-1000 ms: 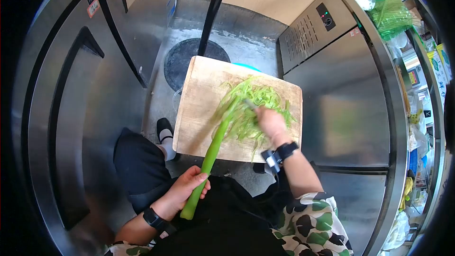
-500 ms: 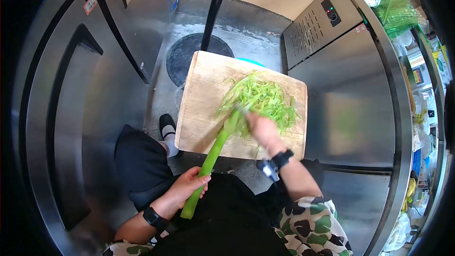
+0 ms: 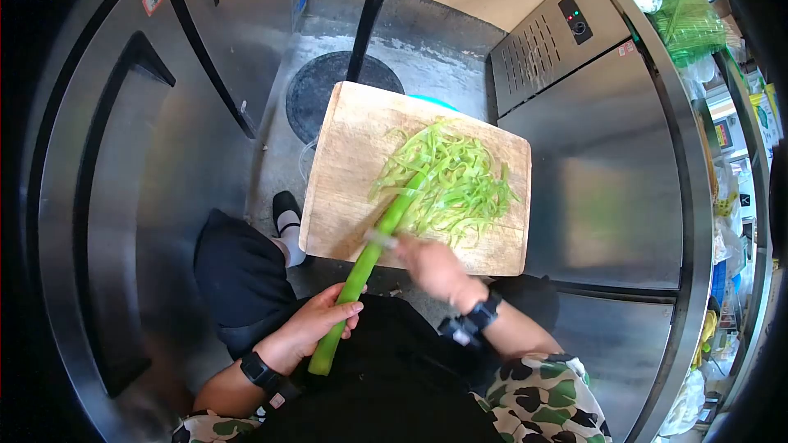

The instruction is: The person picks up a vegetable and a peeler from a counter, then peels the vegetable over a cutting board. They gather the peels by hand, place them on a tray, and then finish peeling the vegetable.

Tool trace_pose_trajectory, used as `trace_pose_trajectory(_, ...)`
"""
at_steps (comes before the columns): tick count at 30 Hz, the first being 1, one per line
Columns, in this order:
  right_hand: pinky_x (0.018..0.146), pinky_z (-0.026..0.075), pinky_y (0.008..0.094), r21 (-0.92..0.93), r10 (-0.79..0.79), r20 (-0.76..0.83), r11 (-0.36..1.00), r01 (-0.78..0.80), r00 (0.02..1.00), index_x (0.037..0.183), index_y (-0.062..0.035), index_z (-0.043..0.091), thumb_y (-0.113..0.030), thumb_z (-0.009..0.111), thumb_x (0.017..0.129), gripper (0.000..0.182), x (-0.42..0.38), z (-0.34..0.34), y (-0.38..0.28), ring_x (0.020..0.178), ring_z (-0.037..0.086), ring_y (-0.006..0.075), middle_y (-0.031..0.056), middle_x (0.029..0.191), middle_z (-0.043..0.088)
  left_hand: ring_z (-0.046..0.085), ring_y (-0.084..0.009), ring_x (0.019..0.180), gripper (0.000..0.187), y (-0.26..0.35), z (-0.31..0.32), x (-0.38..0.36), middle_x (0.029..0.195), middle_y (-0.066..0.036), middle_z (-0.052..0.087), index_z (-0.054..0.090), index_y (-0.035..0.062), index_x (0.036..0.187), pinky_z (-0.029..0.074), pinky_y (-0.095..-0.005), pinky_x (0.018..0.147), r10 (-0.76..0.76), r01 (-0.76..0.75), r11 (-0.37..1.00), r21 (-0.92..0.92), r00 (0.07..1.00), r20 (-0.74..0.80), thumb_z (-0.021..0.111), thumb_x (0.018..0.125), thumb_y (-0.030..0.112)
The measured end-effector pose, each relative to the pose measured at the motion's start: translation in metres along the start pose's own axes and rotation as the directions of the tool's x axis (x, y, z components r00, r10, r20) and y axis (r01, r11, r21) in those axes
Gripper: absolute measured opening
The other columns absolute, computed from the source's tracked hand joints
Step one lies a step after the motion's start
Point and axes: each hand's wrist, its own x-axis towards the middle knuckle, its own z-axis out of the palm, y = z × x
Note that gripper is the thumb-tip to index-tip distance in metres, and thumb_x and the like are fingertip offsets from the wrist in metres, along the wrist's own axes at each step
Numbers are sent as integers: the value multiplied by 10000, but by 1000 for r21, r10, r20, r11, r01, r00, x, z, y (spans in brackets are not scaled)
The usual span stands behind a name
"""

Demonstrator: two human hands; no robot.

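A long green celtuce stem [image 3: 364, 265] slants up from my lap, its far end resting on the shavings on a wooden cutting board [image 3: 349, 156]. My left hand [image 3: 324, 317] is wrapped round its lower part. My right hand [image 3: 437, 267] is closed on a peeler [image 3: 381, 239], which lies across the stem near the board's front edge. Motion blurs the peeler and the fingers, so its shape is only partly clear. A loose heap of pale green peel strips [image 3: 455, 189] covers the middle and right of the board.
Steel cabinet doors [image 3: 189, 139] stand close on the left, and a steel refrigerated counter [image 3: 599, 172] on the right. Bags, including a green one [image 3: 688, 20], lie on the counter top. A black pole [image 3: 373, 16] rises behind the board, near a round dark mat [image 3: 316, 90].
My right hand and the peeler have moved down the stem toward my left hand, from over the heap to the board's front edge. My left hand keeps its hold.
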Motion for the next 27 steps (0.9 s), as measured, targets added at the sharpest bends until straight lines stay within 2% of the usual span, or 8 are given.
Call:
trace_pose_trajectory(5,644,496,474,-126,380,-317,891,-436,869,965,-51,578,-333,399,975,333,48,-58,74,727,609,390,208,774,633,526,-68,690,413,4,6,-9,831,-3,561,471,63,1230,453,-212,586,64,-52,991,124,993,-97,652,864,129)
trace_pose_trajectory(10,616,485,449,71,388,-158,922,-382,908,952,-31,568,-306,390,982,329,0,-81,13,677,580,397,211,726,605,531,-81,692,455,2,-3,-10,855,-15,574,437,57,1280,462,-216,601,99,-87,984,158,993,-71,632,872,106)
trace_pose_trajectory(11,598,476,485,20,-7,-268,1000,13,963,981,-29,546,-253,360,983,290,-11,-56,18,625,574,381,190,674,586,534,-85,695,469,1,-4,-8,857,-18,575,421,61,1304,462,-217,606,108,-96,980,176,992,-60,618,880,102)
trace_pose_trajectory(15,569,484,504,-24,-140,-59,990,138,988,1091,-81,502,-251,450,940,233,-13,-13,-32,638,618,382,184,703,620,523,-80,696,466,6,-2,-11,862,-16,568,415,59,1328,455,-219,613,79,-79,997,3,993,-89,590,899,108)
trace_pose_trajectory(17,584,491,500,-119,90,66,989,-82,994,1118,-87,510,-240,441,940,245,8,-9,-16,662,623,381,181,731,631,518,-77,699,472,1,-7,-10,865,-16,563,410,59,1341,452,-220,615,116,-107,991,81,987,-112,581,904,112)
trace_pose_trajectory(21,634,482,499,-183,320,-208,915,-359,924,992,-60,561,-297,386,975,295,44,-56,64,708,615,393,216,759,626,514,-76,702,507,0,-1,-11,861,-5,549,405,61,1351,450,-218,613,164,-133,968,215,977,-134,601,885,88)
trace_pose_trajectory(24,624,482,490,-144,318,-361,910,-390,877,961,-43,559,-308,374,981,324,24,-70,83,702,613,392,222,734,619,510,-72,704,527,-3,-1,-9,860,7,537,405,65,1352,448,-215,613,176,-143,966,215,974,-140,617,869,70)
trace_pose_trajectory(27,669,496,479,-123,306,-143,938,-323,941,1073,-53,542,-332,332,986,359,-10,-65,31,715,622,359,200,743,629,502,-66,705,543,-5,0,-6,862,16,524,407,74,1353,445,-209,612,153,-114,967,228,975,-162,629,858,64)
